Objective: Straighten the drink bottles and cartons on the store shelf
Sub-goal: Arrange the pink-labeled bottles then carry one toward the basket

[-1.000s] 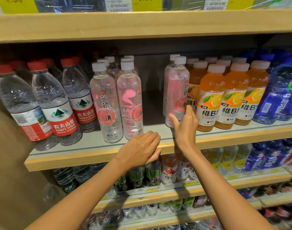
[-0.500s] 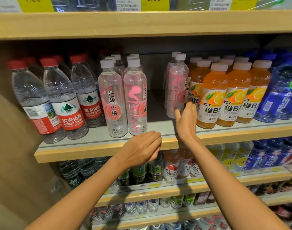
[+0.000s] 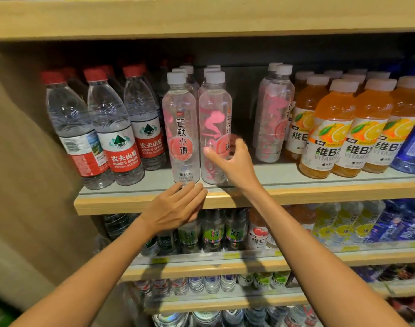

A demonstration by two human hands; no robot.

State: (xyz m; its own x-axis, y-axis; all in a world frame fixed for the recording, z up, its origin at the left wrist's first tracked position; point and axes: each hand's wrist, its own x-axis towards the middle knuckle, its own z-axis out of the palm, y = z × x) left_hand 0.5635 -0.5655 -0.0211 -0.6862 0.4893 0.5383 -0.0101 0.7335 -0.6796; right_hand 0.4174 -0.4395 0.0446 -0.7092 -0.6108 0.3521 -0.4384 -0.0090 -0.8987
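Red-labelled Nongfu Spring water bottles (image 3: 121, 147) stand at the shelf's (image 3: 319, 194) left end; the left hand (image 3: 175, 208) lies flat, fingers together, against the front edge below the 芒顿小镇 bottle (image 3: 181, 128); the right hand (image 3: 234, 161) curls round the pink-swirled bottle (image 3: 213, 109) beside it, thumb on the label; orange 维B水 Vitamin bottles (image 3: 329, 138) crowd the right end.

The wood-edged shelf (image 3: 319, 193) carries upright rows. Red-capped water bottles (image 3: 114, 128) stand at the left, then pink-printed clear bottles (image 3: 180, 131). After a gap come two more pink bottles (image 3: 272, 114) set further back, orange vitamin drinks (image 3: 331, 131) and blue bottles (image 3: 411, 149).
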